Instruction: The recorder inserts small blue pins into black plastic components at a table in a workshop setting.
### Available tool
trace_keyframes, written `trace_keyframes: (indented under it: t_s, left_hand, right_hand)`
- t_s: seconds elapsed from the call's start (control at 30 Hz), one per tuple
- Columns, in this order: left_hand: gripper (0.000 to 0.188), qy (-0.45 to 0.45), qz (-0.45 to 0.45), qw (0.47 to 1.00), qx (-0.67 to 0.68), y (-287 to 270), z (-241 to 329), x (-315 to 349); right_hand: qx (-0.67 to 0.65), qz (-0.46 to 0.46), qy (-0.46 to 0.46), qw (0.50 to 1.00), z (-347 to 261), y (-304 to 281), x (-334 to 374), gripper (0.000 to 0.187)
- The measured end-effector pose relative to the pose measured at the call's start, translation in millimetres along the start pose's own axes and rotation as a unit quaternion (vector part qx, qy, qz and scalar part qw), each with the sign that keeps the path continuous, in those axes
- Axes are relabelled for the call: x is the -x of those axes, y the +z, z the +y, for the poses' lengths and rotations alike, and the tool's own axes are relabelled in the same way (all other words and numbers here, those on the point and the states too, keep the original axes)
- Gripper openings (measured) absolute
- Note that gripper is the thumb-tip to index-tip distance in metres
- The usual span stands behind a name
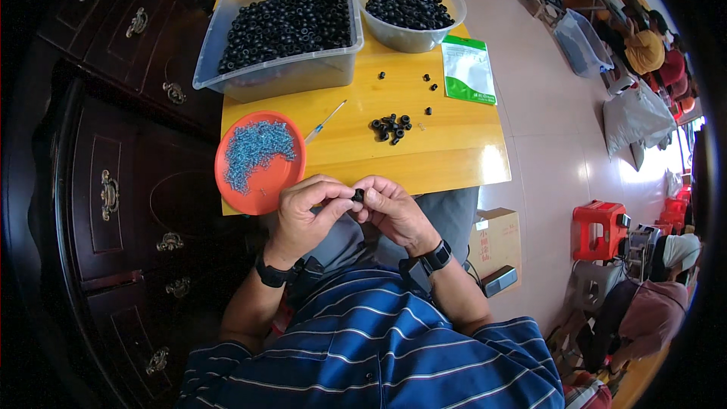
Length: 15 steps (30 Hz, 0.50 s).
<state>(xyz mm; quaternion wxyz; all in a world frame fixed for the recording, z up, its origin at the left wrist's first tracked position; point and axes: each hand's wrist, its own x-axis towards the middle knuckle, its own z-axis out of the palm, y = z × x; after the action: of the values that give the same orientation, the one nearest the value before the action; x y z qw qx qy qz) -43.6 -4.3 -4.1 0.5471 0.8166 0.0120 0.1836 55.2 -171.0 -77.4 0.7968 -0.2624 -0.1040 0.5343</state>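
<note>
Just in front of the table's near edge, my left hand (312, 216) and my right hand (390, 210) meet over my lap. Both pinch one small black plastic part (358, 195), partly covered by fingertips. Close to my left hand is a red-orange plate (257, 198) holding a heap of small silvery-blue screws or pins (257, 148). A thin screwdriver (326, 121) with a blue and white handle lies beside it. Farther out on the yellow table (333, 163) sits a small cluster of black ring-shaped parts (391, 129), with several single ones scattered beyond.
A large clear bin (303, 79) and a round clear tub (413, 42), both filled with black parts, stand at the table's back. A green and white packet (468, 68) lies at the right edge. Dark drawers (144, 182) rise on the left. A cardboard box (496, 246), red stool (598, 227) and other people are rightward.
</note>
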Motion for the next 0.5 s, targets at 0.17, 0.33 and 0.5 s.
trace_keyframes:
  t_s: [0.17,0.33,0.5]
  left_hand:
    - [0.013,-0.001,-0.006,1.0,0.008,1,-2,1]
    - [0.015,0.002,-0.024,1.0,-0.006,1,-6,-3]
    - [0.026,-0.156,-0.043,0.97,0.181,0,-10,-1]
  right_hand:
    - [-0.007,0.003,0.009,1.0,2,-1,1,0.025]
    - [-0.017,0.011,0.014,1.0,0,-4,0,0.027]
    - [0.063,-0.023,0.026,0.997,-13,-2,-2,0.029]
